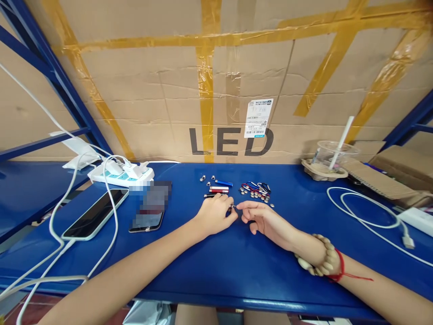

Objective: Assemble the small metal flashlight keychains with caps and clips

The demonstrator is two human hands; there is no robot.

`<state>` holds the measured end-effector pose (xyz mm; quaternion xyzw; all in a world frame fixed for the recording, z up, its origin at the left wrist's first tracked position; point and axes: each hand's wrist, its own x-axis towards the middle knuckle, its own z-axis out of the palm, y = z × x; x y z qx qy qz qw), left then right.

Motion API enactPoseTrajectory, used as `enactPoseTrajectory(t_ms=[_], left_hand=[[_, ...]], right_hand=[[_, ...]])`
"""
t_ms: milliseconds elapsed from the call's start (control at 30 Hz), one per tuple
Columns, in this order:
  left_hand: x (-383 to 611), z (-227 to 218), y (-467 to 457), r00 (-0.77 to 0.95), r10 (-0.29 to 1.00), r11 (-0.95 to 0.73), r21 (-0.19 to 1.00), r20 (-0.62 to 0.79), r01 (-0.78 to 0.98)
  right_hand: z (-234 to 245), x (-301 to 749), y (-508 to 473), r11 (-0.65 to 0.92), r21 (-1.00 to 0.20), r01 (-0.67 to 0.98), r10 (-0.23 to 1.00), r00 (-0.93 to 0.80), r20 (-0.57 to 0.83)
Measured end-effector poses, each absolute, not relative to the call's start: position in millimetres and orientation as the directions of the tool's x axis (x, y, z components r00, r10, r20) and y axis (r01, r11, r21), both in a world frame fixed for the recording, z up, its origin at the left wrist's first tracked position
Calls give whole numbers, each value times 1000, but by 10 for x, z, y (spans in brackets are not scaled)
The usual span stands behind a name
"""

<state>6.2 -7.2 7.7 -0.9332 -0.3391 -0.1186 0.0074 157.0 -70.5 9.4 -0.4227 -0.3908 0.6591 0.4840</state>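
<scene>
My left hand (pixel 214 215) rests on the blue table (pixel 209 266), fingers curled round a small cylinder whose metal tip shows at the thumb. My right hand (pixel 260 217) meets that tip, pinching something too small to name. Just beyond lie a red mini torch (pixel 218 189), a blue one (pixel 223 183), a dark one (pixel 209 196) and several small silver caps (pixel 207 178). A pile of coloured carabiner clips and button cells (pixel 257 190) sits beyond my right hand.
A phone (pixel 95 214) on a white cable lies at the left, beside a second blurred phone (pixel 149 212) and a white power strip (pixel 122 174). At the right stand a plastic cup with straw (pixel 329 158), a coiled white cable (pixel 365 210) and cardboard pieces. A cardboard wall marked LED closes the back.
</scene>
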Motion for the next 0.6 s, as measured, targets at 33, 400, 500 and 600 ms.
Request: enactPoseTrajectory(t_ms=[33,400,500,600], left_hand=[[62,76,-72,743,630,-771,67,227,634],[60,93,-79,740,640,-766,103,207,634],[56,106,-80,743,642,-765,95,187,637],[52,118,-82,748,637,-769,88,187,633]], right_hand=[[92,1570,-704,-228,-921,-317,967,-182,-176],[170,1509,-742,-221,-961,-166,974,-96,-207],[174,1506,-741,-219,-961,-168,973,-108,-203],[166,1510,-737,-217,-962,-163,973,-121,-199]])
